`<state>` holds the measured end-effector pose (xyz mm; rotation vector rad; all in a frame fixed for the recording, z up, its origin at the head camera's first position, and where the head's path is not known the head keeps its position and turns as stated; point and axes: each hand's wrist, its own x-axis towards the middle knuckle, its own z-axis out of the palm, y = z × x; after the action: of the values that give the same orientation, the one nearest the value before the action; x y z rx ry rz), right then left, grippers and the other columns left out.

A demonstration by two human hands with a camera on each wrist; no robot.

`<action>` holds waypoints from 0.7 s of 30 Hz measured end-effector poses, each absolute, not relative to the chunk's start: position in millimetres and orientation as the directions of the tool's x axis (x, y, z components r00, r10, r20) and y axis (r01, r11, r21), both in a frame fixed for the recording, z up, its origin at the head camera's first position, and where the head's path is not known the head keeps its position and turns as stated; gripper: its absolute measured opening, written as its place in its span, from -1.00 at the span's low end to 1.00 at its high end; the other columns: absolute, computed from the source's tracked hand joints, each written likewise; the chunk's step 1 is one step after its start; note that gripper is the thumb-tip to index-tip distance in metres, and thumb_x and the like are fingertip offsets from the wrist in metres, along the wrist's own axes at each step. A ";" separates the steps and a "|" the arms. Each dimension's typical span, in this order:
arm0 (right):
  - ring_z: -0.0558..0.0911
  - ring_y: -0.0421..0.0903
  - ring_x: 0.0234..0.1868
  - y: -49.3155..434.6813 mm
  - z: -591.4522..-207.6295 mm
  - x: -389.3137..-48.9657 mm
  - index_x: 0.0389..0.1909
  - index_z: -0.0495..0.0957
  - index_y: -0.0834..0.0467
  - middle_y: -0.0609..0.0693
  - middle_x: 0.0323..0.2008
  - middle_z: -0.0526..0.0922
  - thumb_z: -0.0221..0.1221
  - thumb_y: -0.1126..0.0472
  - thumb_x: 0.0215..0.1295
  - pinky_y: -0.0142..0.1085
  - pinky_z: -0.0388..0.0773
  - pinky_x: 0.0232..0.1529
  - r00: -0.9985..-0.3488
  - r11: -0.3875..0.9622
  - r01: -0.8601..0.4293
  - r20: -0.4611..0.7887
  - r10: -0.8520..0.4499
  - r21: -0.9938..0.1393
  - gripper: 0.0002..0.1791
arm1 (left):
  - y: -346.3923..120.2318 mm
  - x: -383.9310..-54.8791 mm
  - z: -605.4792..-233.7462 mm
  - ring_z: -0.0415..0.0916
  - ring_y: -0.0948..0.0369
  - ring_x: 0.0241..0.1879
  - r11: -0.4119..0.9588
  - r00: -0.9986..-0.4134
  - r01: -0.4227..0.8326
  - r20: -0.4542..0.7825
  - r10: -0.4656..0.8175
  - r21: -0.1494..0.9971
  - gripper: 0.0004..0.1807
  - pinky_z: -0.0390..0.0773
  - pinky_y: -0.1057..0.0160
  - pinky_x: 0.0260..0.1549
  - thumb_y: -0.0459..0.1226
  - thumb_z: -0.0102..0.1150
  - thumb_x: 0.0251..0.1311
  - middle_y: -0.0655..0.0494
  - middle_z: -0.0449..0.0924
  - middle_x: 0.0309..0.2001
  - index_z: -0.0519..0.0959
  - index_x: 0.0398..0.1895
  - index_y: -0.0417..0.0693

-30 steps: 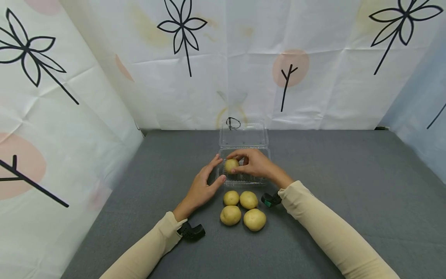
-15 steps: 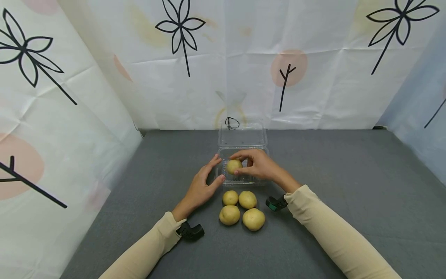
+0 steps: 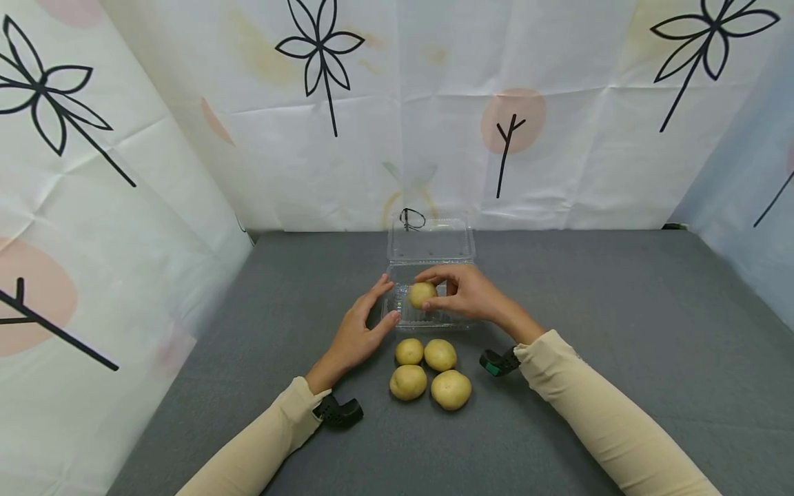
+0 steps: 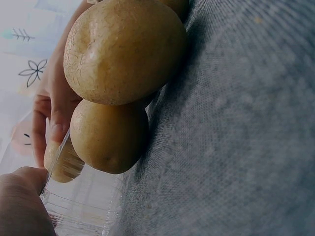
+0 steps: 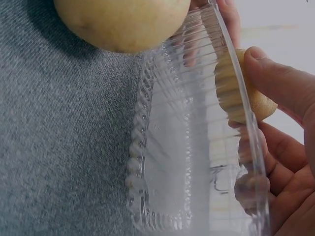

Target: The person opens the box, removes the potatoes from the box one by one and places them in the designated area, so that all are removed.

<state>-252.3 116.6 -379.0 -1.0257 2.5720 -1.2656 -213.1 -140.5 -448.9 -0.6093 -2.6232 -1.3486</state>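
Note:
My right hand pinches a small yellow potato between thumb and fingers, inside the base of a clear plastic clamshell box. Seen through the box wall in the right wrist view, the potato sits partly below the rim. My left hand is at the box's left side, its fingers extended and its thumb at the rim in the left wrist view. Several potatoes lie grouped in front of the box, among them a small one and a larger one.
The hinged lid stands raised behind the base, against the printed cloth backdrop. Grey cloth covers the table. A black device hangs at the left wrist, another at the right.
My right hand has shifted slightly to the right with the potato, away from the left end of the box. The left hand and the grouped potatoes keep their places.

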 end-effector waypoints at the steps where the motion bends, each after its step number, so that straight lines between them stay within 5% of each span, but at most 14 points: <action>1: 0.55 -0.17 -0.59 117.9 -379.1 -251.9 0.21 0.63 0.17 0.18 0.10 0.72 0.44 0.16 0.22 -0.29 0.54 -0.50 -0.766 0.424 -0.533 0.206 -0.609 -0.733 -0.47 | -140.5 -213.2 -448.9 0.10 0.01 0.59 0.520 -0.910 0.409 0.293 0.292 0.750 -0.33 0.15 -0.30 0.46 0.01 0.13 0.44 0.29 0.06 0.63 0.29 0.55 0.10; 21: 0.42 -0.24 -0.66 136.8 -386.0 -244.3 0.21 0.63 0.14 0.15 0.08 0.72 0.43 0.17 0.23 -0.33 0.45 -0.59 -0.759 0.392 -0.559 0.262 -0.595 -0.730 -0.49 | -140.4 -213.0 -449.9 0.12 -0.01 0.58 0.512 -0.902 0.429 0.323 0.287 0.744 -0.33 0.17 -0.31 0.45 0.00 0.16 0.42 0.22 0.09 0.62 0.31 0.54 0.09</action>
<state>-244.3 136.8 -386.0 -1.0734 2.5857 -1.3307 -213.0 -140.4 -449.9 -0.6185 -2.5901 -1.3430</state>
